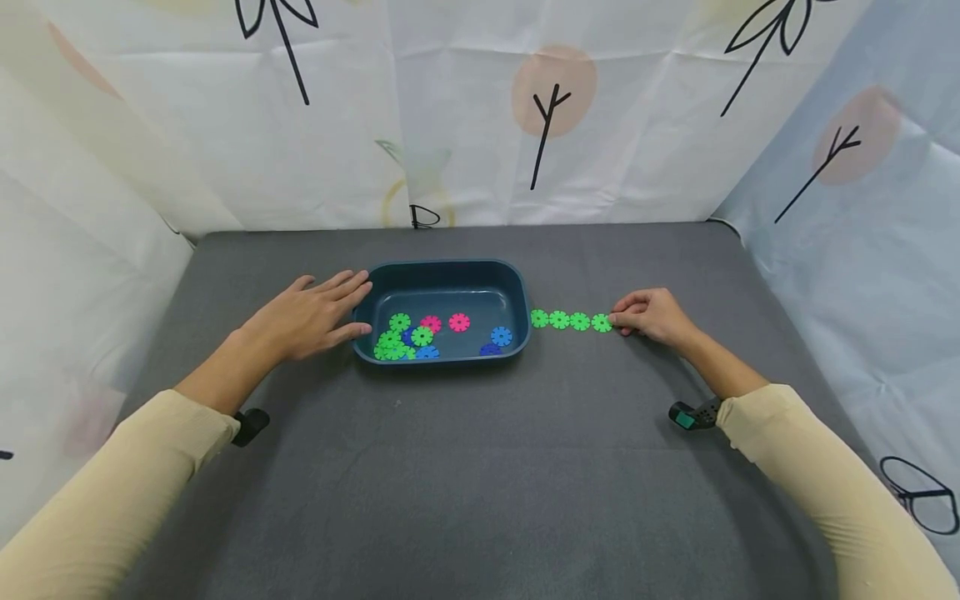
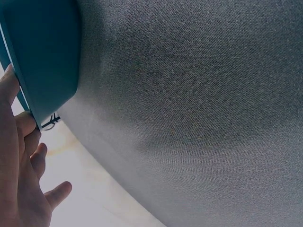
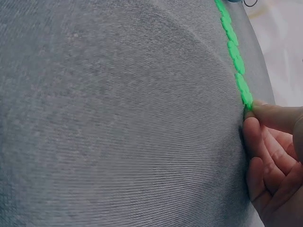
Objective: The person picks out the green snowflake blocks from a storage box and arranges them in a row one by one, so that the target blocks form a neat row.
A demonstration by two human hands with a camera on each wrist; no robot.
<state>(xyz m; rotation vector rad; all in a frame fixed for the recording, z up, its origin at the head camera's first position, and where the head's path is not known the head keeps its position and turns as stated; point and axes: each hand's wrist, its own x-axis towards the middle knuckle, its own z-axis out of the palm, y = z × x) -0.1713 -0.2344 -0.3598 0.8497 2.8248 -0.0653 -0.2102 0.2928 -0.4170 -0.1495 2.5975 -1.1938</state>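
Note:
A dark blue plastic tray (image 1: 450,362) holds several notched, flower-shaped discs: a green pile (image 1: 392,343) at its left, pink ones (image 1: 459,322) in the middle and blue ones (image 1: 501,336) at the right. Against the tray's left rim rests my left hand (image 1: 318,317), its fingers extended and spread. To the right of the tray, several green discs (image 1: 558,320) lie edge to edge in a row on the cloth. With thumb and forefinger my right hand (image 1: 654,317) pinches the row's right end at a green disc (image 3: 243,90); the fingertips partly hide what is between them.
A grey cloth (image 1: 480,467) covers the table. White printed fabric (image 1: 465,108) hangs along the back and both sides. Dark wrist devices sit at the left cuff (image 1: 251,425) and the right cuff (image 1: 693,414).

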